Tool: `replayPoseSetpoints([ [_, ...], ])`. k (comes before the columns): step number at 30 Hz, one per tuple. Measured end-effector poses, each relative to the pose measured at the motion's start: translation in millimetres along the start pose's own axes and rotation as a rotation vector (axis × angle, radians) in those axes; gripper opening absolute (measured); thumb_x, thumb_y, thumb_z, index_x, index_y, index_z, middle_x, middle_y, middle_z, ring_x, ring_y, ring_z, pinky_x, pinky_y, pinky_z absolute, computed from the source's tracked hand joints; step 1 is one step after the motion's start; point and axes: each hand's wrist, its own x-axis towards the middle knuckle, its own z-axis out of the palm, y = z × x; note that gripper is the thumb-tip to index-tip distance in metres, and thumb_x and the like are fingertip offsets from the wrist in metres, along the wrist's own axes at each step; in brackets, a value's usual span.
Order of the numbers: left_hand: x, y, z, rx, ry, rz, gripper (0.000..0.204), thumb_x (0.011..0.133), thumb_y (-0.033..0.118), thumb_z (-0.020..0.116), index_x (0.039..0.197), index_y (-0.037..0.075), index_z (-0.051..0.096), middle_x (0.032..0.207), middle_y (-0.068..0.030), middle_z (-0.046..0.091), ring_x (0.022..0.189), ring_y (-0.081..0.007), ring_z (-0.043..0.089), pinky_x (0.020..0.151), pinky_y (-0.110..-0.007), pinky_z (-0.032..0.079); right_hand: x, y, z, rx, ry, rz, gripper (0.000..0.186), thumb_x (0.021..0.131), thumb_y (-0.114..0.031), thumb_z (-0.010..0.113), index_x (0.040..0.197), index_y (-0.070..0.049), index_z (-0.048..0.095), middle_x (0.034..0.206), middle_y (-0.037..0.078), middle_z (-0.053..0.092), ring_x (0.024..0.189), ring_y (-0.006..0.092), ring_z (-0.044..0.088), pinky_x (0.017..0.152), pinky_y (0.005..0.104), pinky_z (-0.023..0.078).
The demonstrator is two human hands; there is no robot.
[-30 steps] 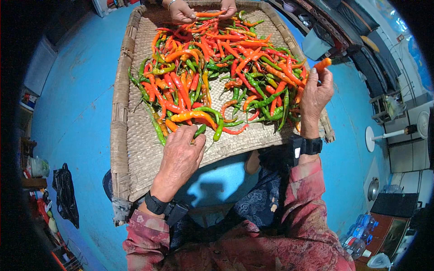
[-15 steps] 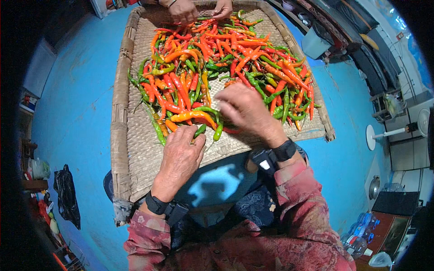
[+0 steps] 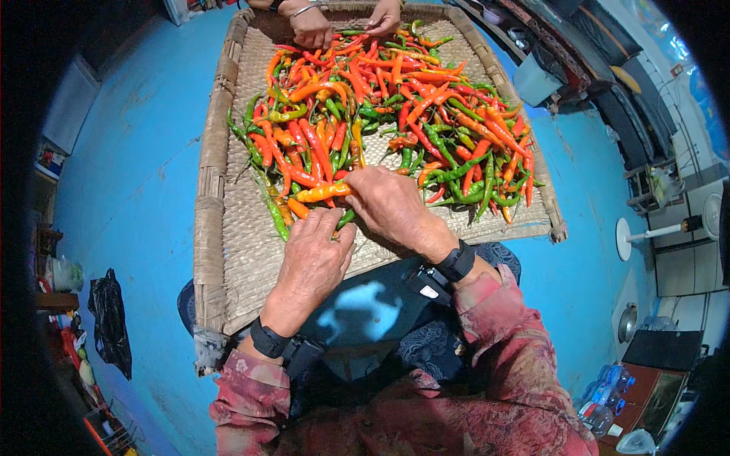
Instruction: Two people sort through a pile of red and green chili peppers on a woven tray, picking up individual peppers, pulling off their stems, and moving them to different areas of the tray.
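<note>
Both hands are working at the near edge of a big woven tray [image 3: 228, 251] lying on a blue floor [image 3: 129, 190]. The tray is carrying a heap of chili peppers [image 3: 395, 114], red, orange & green, spreading from mid tray to the far edge and the right edge; the near-left corner is showing bare weave.

Left hand [image 3: 315, 254] is lying palm down on the weave near the near edge, fingers curling over a green chili [image 3: 346, 218] that is poking out beside the knuckles. Can't tell if it's actually gripping it.

Right hand [image 3: 391, 205] is sitting just beside the left one, touching it, fingertips pinching the end of an orange-yellow chili [image 3: 323, 192] lying crosswise at the near rim of the heap.

Both wrists are wearing black bands; sleeves are reddish patterned cloth.

At the far edge of the tray another person's hands [image 3: 312, 26] are resting among the peppers, well apart from the near pair.

A black bag [image 3: 110, 319] is lying on the floor off the tray's near-left corner.
</note>
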Motion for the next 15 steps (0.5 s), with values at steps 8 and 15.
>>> replayPoseSetpoints([
  [8,-1,1,-3,-0.02,-0.026,-0.01,0.025,0.081,0.017,0.068,0.102,0.005,0.063,0.114,-0.0142,0.056,0.108,-0.0332,0.054,0.092,-0.044,0.044,3,30,-47,0.377,0.38,0.407,0.009,0.087,-0.01,0.063,0.087,-0.001,0.06,0.068,0.013,0.057,0.063,0.0185,0.06,0.058,0.0336,0.048],
  [15,0,2,-3,-0.02,-0.034,-0.007,0.024,0.081,0.016,0.068,0.103,0.005,0.063,0.114,-0.014,0.056,0.108,-0.033,0.054,0.091,-0.044,0.044,-12,78,-87,0.519,0.905,0.571,0.015,0.092,-0.015,0.066,0.099,-0.002,0.062,0.072,-0.006,0.052,0.064,0.0013,0.045,0.055,0.0189,0.038],
])
